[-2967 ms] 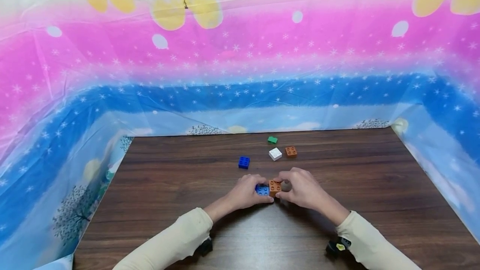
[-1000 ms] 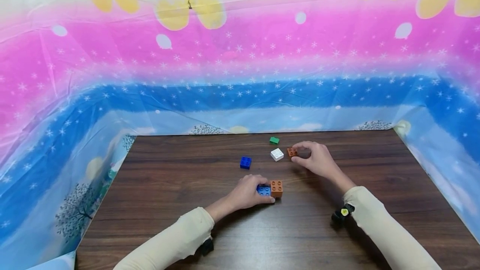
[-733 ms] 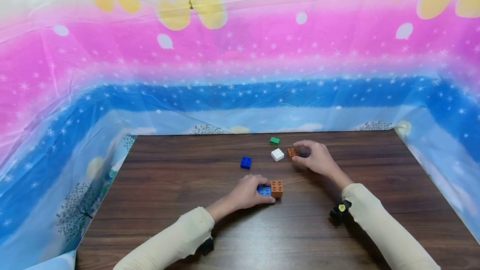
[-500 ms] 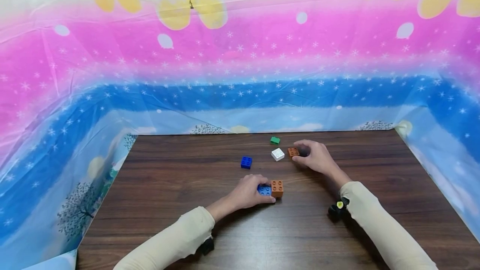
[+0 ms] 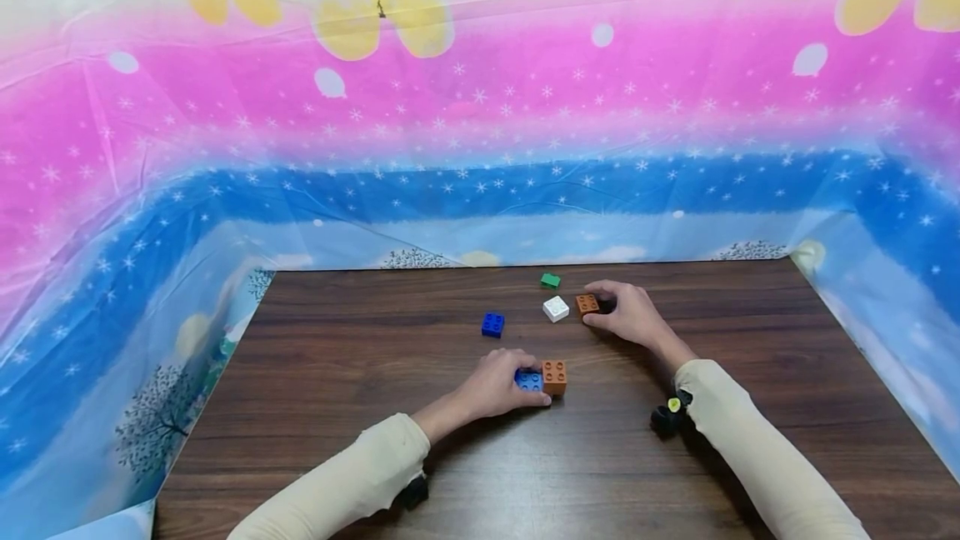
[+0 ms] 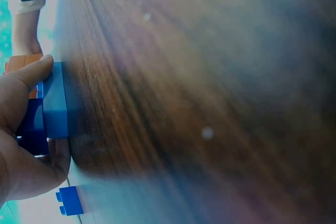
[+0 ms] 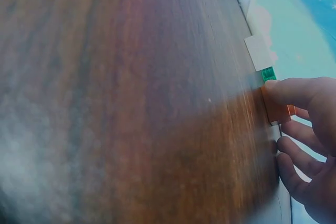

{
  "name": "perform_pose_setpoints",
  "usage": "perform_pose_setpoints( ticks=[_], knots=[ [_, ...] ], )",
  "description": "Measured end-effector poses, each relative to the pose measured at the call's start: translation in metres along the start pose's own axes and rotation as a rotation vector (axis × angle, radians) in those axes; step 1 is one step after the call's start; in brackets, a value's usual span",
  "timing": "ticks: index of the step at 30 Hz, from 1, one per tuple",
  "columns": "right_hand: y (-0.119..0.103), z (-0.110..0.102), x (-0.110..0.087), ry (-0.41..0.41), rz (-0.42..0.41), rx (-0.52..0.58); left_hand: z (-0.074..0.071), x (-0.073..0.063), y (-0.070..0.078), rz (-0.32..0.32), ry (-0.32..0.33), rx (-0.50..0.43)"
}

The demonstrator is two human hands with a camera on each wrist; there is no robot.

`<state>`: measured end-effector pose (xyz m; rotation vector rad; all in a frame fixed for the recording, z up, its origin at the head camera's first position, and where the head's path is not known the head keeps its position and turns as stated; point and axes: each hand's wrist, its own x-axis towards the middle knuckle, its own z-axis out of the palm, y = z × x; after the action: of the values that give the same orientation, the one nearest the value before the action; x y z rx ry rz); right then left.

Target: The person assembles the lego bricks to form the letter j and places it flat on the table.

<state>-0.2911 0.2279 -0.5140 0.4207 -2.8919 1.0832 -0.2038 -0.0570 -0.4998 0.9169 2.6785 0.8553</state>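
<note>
Orange brick (image 5: 587, 305) on the table (image 5: 337, 340), near the white brick (image 5: 556, 309): our right hand (image 5: 630, 315) is now pinching it, away from the blue-and-orange stack (image 5: 551, 377) our left hand (image 5: 495, 383) is still gripping; we are seemingly fetching another piece.

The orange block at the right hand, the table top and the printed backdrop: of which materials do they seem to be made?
Orange block: probably hard plastic, smooth; moulded round studs suggest it.
Table top: wood or wood-look laminate, somewhat glossy; dark grain and pale glare show.
Printed backdrop: thin fabric or plastic sheet, mostly matte; it creases and drapes.
</note>
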Motion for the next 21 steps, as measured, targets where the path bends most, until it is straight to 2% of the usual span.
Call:
perform_pose_setpoints(
  ticks=[9, 21],
  knots=[
    [0.0003, 0.0028, 0.0016, -0.020, -0.006, -0.044, -0.0002, 0.0002, -0.0003, 0.002, -0.003, 0.000],
    [-0.0036, 0.0004, -0.0014, 0.007, 0.004, -0.054, -0.0001, 0.0012, -0.0007, -0.010, -0.006, 0.002]
  ],
)
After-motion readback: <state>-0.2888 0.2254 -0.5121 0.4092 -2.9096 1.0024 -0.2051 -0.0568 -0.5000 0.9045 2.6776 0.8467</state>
